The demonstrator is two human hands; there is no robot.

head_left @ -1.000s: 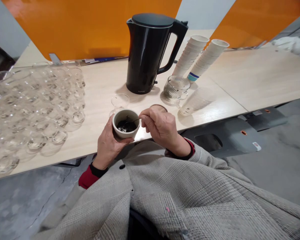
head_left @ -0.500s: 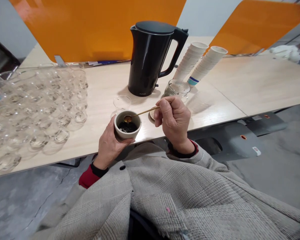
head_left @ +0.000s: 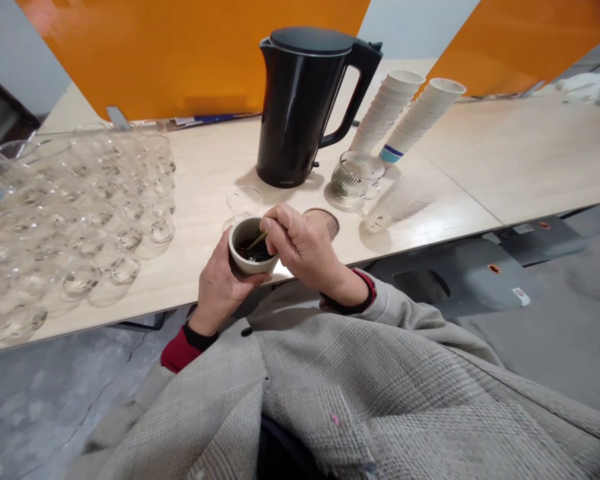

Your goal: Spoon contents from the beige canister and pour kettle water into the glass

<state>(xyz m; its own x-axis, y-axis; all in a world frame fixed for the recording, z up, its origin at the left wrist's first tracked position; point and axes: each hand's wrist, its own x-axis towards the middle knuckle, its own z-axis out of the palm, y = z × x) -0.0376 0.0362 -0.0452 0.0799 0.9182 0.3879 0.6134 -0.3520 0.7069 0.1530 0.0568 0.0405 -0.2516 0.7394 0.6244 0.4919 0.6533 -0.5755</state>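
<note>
My left hand is wrapped round a pale cup at the table's front edge. Dark liquid shows inside the cup. My right hand pinches a thin gold spoon just over the cup's right rim. The spoon slants down into the dark liquid, so its bowl is hidden. A round brown lid or coaster lies on the table behind my right hand. Just beyond the cup stands a clear glass.
A black kettle stands behind the cup. Right of it are stacked paper cups, a ribbed glass cup and a clear tumbler. Several rows of glasses cover the table's left. Grey chairs sit below the right edge.
My right hand has moved left and down to the cup. The spoon's bowl has dipped from above the liquid into it, and the spoon stands steeper. My left hand still holds the cup.
</note>
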